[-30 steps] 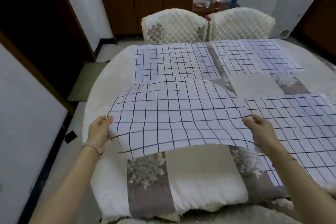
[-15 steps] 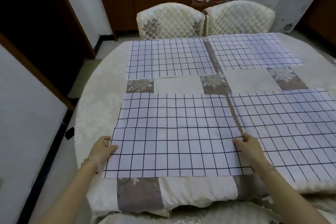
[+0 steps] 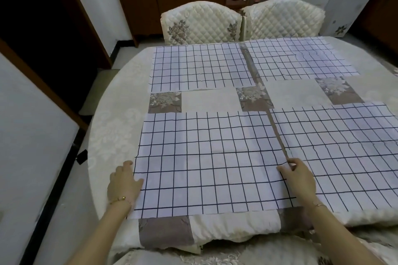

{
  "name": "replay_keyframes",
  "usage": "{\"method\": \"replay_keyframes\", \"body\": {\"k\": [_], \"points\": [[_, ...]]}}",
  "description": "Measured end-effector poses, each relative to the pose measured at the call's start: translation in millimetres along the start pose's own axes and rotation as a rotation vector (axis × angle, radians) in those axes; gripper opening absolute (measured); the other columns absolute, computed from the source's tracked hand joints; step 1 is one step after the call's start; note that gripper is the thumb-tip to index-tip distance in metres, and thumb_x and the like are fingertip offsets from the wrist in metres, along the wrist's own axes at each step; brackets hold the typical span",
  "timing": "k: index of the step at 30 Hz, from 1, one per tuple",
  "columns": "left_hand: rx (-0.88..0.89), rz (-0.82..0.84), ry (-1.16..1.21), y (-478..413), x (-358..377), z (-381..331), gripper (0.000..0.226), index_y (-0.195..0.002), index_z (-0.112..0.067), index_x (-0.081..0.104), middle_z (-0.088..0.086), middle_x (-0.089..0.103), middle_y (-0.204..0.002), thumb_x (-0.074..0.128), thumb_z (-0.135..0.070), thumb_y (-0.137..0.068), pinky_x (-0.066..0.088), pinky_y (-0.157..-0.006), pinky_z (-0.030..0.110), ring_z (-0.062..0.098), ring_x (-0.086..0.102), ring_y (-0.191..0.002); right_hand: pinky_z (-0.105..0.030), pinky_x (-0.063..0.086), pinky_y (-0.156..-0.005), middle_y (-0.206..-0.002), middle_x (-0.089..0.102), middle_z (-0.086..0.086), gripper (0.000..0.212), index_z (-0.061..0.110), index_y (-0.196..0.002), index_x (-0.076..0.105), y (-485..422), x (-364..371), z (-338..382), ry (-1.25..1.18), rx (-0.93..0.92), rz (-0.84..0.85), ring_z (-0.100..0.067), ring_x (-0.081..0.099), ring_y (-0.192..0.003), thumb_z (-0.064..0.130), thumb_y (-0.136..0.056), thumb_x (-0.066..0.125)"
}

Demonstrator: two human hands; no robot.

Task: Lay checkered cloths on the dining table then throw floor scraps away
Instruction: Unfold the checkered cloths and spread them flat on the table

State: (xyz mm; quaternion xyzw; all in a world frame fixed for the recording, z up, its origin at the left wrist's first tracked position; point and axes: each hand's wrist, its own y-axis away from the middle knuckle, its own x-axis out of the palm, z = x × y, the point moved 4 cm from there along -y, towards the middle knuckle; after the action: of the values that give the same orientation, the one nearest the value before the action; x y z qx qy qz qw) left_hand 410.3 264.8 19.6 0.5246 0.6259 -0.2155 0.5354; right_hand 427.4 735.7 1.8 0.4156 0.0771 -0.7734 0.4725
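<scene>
A round dining table [image 3: 112,131] in a cream quilted cover. At six o'clock the white, dark-gridded checkered cloth [image 3: 206,161] lies flat, long axis nine-to-three. Your left hand [image 3: 123,183] rests straight-fingered at its nine o'clock edge; your right hand [image 3: 299,178] pinches the three o'clock edge.

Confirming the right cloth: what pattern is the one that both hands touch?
Near-left cloth: white with dark grid lines; head view.

Four checkered cloths flat on the dining table [image 3: 112,127]
Near-left cloth [image 3: 206,161]: left hand [image 3: 123,185] lies flat at its left edge, thumb on the fabric; right hand [image 3: 299,180] pinches its right edge. Near-right cloth [image 3: 336,148] just beside it; far-left cloth [image 3: 200,66] and far-right cloth [image 3: 299,58] lie near two quilted chairs [image 3: 202,23]
</scene>
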Motion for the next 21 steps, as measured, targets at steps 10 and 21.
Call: {"method": "replay_keyframes", "body": {"k": [10, 21], "points": [[0.625, 0.14, -0.242, 37.8, 61.0, -65.2, 0.053, -0.149, -0.023, 0.024, -0.001, 0.012, -0.159, 0.033, -0.039, -0.099, 0.008, -0.12, 0.035, 0.019, 0.007, -0.148, -0.043, 0.044, -0.098, -0.121, 0.064, -0.017, 0.032, 0.002, -0.118, 0.063, 18.0, 28.0, 57.3, 0.406, -0.659, -0.072, -0.037, 0.056, -0.113, 0.006, -0.087, 0.062], [0.648, 0.161, -0.291, 41.7, 69.0, -54.9, 0.084, -0.15, -0.029, 0.017, -0.006, 0.003, -0.159, -0.008, -0.063, -0.078, 0.004, -0.119, 0.033, 0.018, 0.004, -0.148, -0.043, 0.001, -0.12, -0.161, -0.001, 0.011, 0.056, 0.027, -0.152, 0.001, 1.6, 72.9, 44.6, 0.635, -0.494, 0.245, -0.012, -0.004, -0.149, 0.041, -0.101, 0.02]]}}
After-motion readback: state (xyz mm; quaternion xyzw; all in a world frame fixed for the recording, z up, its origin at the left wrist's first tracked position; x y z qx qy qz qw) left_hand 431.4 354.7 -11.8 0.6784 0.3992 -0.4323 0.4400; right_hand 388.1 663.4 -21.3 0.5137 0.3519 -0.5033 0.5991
